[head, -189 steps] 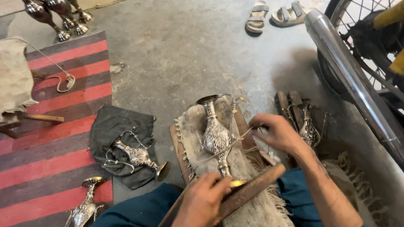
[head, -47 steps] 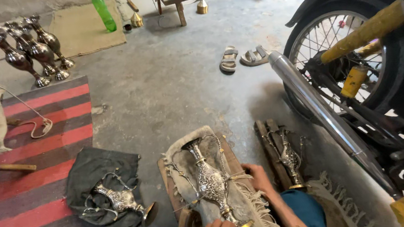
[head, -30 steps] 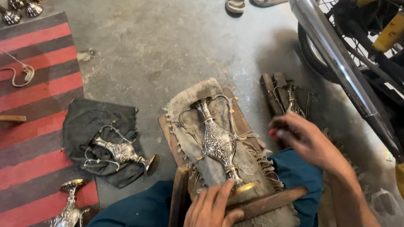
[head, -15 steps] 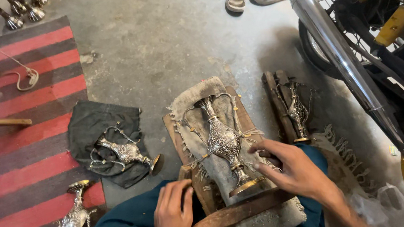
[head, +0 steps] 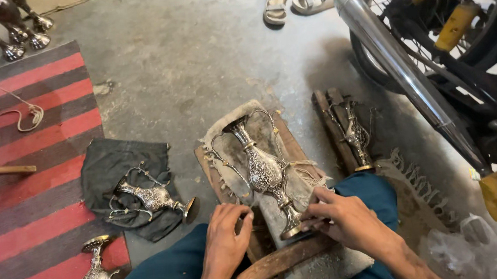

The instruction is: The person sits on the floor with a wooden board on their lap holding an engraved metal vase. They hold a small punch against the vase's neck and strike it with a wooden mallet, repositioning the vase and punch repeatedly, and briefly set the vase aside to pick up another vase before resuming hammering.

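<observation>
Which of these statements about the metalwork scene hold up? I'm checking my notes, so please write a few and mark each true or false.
1. The silver vase lies on a frayed cloth over a wooden board. True.
2. The right hand is at the vase's foot. True.
3. The left hand holds a hammer. False: it holds no tool and rests on the cloth beside the vase.
4. A second vase lies on a dark cloth. True.
5. The sandals sit on the striped rug. False: they are on bare concrete.
</observation>
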